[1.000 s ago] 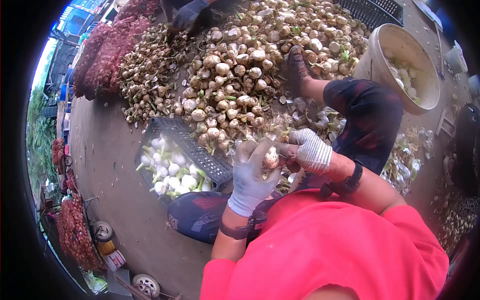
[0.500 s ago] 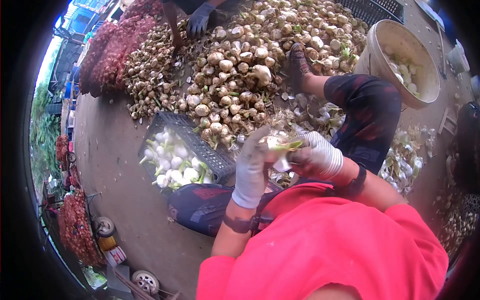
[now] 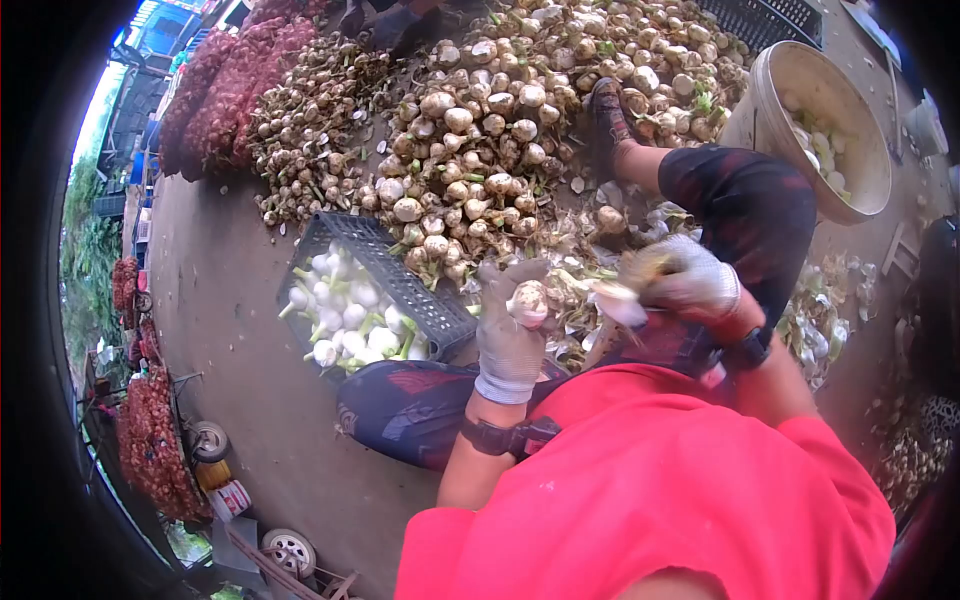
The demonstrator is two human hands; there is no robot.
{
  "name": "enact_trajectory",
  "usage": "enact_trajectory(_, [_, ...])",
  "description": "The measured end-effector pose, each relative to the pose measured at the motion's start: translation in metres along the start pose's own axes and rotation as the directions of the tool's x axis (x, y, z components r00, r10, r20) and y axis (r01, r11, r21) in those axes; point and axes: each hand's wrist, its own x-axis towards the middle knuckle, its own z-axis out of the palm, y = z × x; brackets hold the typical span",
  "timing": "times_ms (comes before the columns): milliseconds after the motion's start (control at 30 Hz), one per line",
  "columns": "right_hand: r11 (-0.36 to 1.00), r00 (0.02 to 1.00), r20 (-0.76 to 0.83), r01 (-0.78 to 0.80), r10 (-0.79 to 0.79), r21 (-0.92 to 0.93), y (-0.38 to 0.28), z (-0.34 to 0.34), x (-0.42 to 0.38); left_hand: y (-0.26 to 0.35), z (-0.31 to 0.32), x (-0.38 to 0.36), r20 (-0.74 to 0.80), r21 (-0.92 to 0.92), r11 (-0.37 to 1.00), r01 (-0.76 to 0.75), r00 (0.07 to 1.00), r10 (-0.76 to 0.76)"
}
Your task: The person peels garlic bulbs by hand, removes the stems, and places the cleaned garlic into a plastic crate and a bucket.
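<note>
My gloved left hand [image 3: 510, 335] is closed around a garlic bulb [image 3: 528, 303], its pale, purplish side facing up. To the right, my gloved right hand [image 3: 690, 280] is blurred by motion, its fingers curled on a whitish piece of garlic skin [image 3: 618, 303] that sticks out toward the left hand. A small gap separates the two hands. Below and beyond them lies a litter of loose peelings [image 3: 570, 325]. Left of my left hand, a tilted black crate [image 3: 425, 300] holds clean white garlic bulbs [image 3: 350, 310] with green stems.
A large heap of unpeeled garlic [image 3: 480, 130] spreads ahead. A cream bucket [image 3: 745, 130] with peeled bulbs stands at right, beyond my bent knee [image 3: 750, 190]. Red mesh sacks [image 3: 230, 100] stand at far left. Another person's gloved hand [image 3: 400, 28] is at the top edge.
My hands have moved apart: the right has swung up and right with the skin, while the bulb stays in my left. The other person's hand has shifted up.
</note>
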Motion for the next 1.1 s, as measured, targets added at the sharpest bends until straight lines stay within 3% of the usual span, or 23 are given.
enact_trajectory(33, [0.83,0.99,-0.13,-0.113,0.049,-0.547,-0.019,0.005,0.005,-0.007,-0.003,0.003,0.006,0.002,1.0,0.001,1.0,-0.001])
enact_trajectory(67, [0.481,0.976,-0.215,-0.178,-0.022,-0.858,-0.008,0.005,0.008,-0.012,-0.005,0.005,0.047,0.183,0.972,-0.148,0.989,0.142])
enact_trajectory(100, [0.023,0.959,-0.258,-0.257,-0.118,-0.966,0.002,0.005,0.011,-0.017,-0.006,0.007,0.112,0.343,0.891,-0.298,0.955,0.276])
enact_trajectory(133, [0.319,0.956,-0.277,-0.233,-0.101,-0.919,-0.001,0.017,0.01,-0.009,0.0,0.008,0.134,0.165,0.95,-0.266,0.96,0.246])
enact_trajectory(167, [0.684,0.951,-0.261,-0.081,-0.164,-0.725,0.002,0.028,0.01,-0.011,0.001,0.009,0.131,0.161,0.953,-0.255,0.963,0.236])
enact_trajectory(233, [0.719,0.974,-0.212,-0.094,-0.076,-0.689,-0.006,0.048,0.018,-0.011,0.002,0.012,0.187,0.379,0.834,-0.401,0.916,0.355])
enact_trajectory(267, [0.705,0.97,-0.207,-0.059,-0.126,-0.706,0.006,0.05,0.026,-0.006,0.006,0.015,0.239,0.437,0.729,-0.527,0.849,0.471])
enact_trajectory(300, [0.69,0.965,-0.199,-0.027,-0.171,-0.723,0.018,0.052,0.034,0.001,0.007,0.016,0.242,0.437,0.728,-0.529,0.848,0.471])
enact_trajectory(400, [0.673,0.983,-0.152,-0.044,-0.103,-0.738,0.005,0.057,0.035,0.009,0.007,0.016,0.366,0.696,0.441,-0.567,0.808,0.461])
enact_trajectory(500, [0.71,0.993,-0.118,-0.091,0.012,-0.698,0.008,0.055,0.037,0.009,0.011,0.014,0.366,0.782,0.384,-0.491,0.86,0.355])
enact_trajectory(567, [0.559,0.992,-0.12,-0.075,-0.044,-0.826,0.013,0.057,0.04,0.007,0.011,0.016,0.373,0.803,0.362,-0.473,0.873,0.314])
enact_trajectory(700, [0.469,0.983,-0.183,-0.151,-0.023,-0.87,0.014,0.059,0.045,0.008,0.008,0.018,0.351,0.846,0.336,-0.414,0.907,0.233])
enact_trajectory(767, [0.387,0.981,-0.185,-0.192,0.055,-0.902,0.009,0.055,0.045,0.008,0.003,0.018,0.349,0.711,0.573,-0.406,0.912,0.213])
enact_trajectory(800, [0.471,0.981,-0.194,-0.173,0.005,-0.865,0.009,0.053,0.043,0.007,-0.002,0.019,0.348,0.712,0.575,-0.402,0.914,0.208])
enact_trajectory(833, [0.55,0.977,-0.207,-0.148,-0.046,-0.822,0.009,0.05,0.042,0.006,-0.008,0.02,0.391,0.582,0.689,-0.431,0.892,0.228])
enact_trajectory(867, [0.532,0.979,-0.198,-0.144,-0.045,-0.834,0.013,0.047,0.044,0.007,-0.011,0.02,0.427,0.435,0.782,-0.445,0.867,0.256])
enact_trajectory(900, [0.534,0.979,-0.196,-0.142,-0.046,-0.833,0.017,0.044,0.044,0.007,-0.01,0.015,0.427,0.438,0.781,-0.444,0.868,0.254])
enact_trajectory(933, [0.544,0.983,-0.185,-0.16,0.009,-0.824,0.021,0.041,0.044,0.011,-0.006,0.009,0.32,0.02,0.977,-0.211,0.927,0.194])
enact_trajectory(967, [0.553,0.983,-0.171,-0.177,0.063,-0.814,0.024,0.037,0.042,0.014,-0.005,0.005,0.252,-0.427,0.903,0.037,0.964,0.08])
enact_trajectory(1000, [0.616,0.992,-0.07,-0.118,0.101,-0.779,0.025,0.032,0.035,0.017,-0.006,0.013,0.293,-0.56,0.828,0.016,0.939,0.18])
enact_trajectory(1033, [0.746,0.992,0.125,0.084,-0.001,-0.661,0.014,0.029,0.02,0.031,-0.007,0.012,0.311,-0.708,0.689,0.158,0.945,0.103])
enact_trajectory(1067, [0.811,0.94,0.328,0.263,-0.094,-0.523,0.013,0.02,0.007,0.035,-0.006,0.014,0.212,-0.746,0.651,0.14,0.977,0.033])
enact_trajectory(1100, [0.911,0.888,0.397,0.342,-0.233,-0.23,0.0,0.016,-0.016,0.037,-0.004,0.019,0.109,-0.783,0.611,0.111,0.993,-0.041])
